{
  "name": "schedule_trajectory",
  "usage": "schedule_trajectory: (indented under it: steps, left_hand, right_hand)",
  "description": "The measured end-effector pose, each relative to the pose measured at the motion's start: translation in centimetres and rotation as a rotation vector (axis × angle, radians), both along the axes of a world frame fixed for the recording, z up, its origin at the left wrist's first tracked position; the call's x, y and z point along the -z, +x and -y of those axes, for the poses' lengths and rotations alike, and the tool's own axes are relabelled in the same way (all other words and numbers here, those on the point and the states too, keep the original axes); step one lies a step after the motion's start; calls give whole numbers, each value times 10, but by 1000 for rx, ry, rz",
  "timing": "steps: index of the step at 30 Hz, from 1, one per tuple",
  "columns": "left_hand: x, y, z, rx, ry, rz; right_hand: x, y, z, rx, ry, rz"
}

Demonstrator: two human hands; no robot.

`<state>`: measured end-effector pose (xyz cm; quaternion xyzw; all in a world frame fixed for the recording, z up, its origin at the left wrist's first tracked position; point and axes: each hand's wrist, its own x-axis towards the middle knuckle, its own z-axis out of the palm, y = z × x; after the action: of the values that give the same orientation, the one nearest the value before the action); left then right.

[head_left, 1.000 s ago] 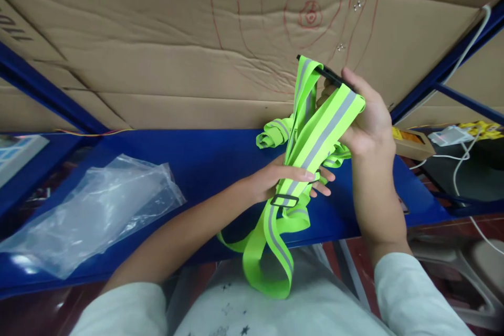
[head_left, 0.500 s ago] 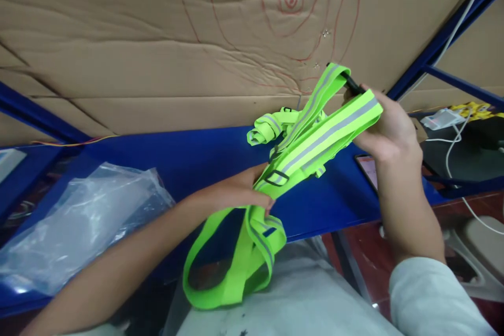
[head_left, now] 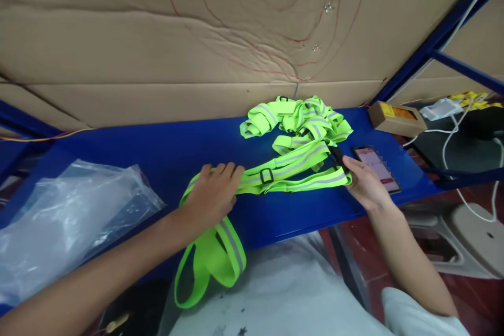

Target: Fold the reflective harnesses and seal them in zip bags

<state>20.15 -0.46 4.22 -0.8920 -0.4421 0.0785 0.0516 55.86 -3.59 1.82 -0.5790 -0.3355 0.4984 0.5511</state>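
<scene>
A neon-green reflective strap harness [head_left: 291, 165] with grey stripes and a black buckle stretches between both hands, low over the blue shelf. My left hand [head_left: 216, 189] is closed around its straps at the left; loose loops hang below that hand, past the shelf's front edge. At the other end my right hand [head_left: 366, 181] grips the harness by a black part, its fingers partly hidden. Just behind lies a heap of similar green reflective straps [head_left: 315, 118], bunched against the cardboard.
Clear plastic bags [head_left: 79, 210] cover the shelf's left side. A phone [head_left: 376, 168] lies right of my right hand, near a small cardboard box [head_left: 397, 118]. Marked cardboard [head_left: 197, 52] walls the back. A beige stool [head_left: 472, 236] stands at lower right.
Both hands have lowered the harness toward the shelf, and it now runs nearly level. My left hand moved left along with its end. The strap heap, box and phone show more fully.
</scene>
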Motion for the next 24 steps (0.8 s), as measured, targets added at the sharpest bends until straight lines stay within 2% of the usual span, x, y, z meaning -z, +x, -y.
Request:
schedule_trajectory:
  steps: [3, 7, 12, 15, 17, 19, 21, 22, 24]
  left_hand:
    - [-2, -8, 0, -6, 52, -8]
    - [-7, -19, 1, -74, 92, -79]
    - [-10, -46, -5, -208, -50, -29]
    - [-10, -55, 9, -223, 107, -29]
    - [-11, -45, 30, -115, 179, 42]
    - [-11, -19, 53, 66, 71, 200]
    - [-8, 17, 68, 199, 5, 360]
    - [-6, 36, 70, 284, 18, 429]
    - [2, 69, 62, 347, 81, 528]
  right_hand:
    - [10, 4, 13, 57, -23, 1]
    - [22, 2, 28, 49, -36, 69]
    - [34, -4, 40, 44, -66, 54]
    - [32, -5, 45, 58, -70, -1]
    - [27, -5, 48, 61, -75, -92]
    - [20, -8, 52, 73, -93, -217]
    - [14, -13, 56, 96, -117, -325]
    - [12, -17, 59, 93, -134, -370]
    - [10, -25, 65, 39, -176, -461]
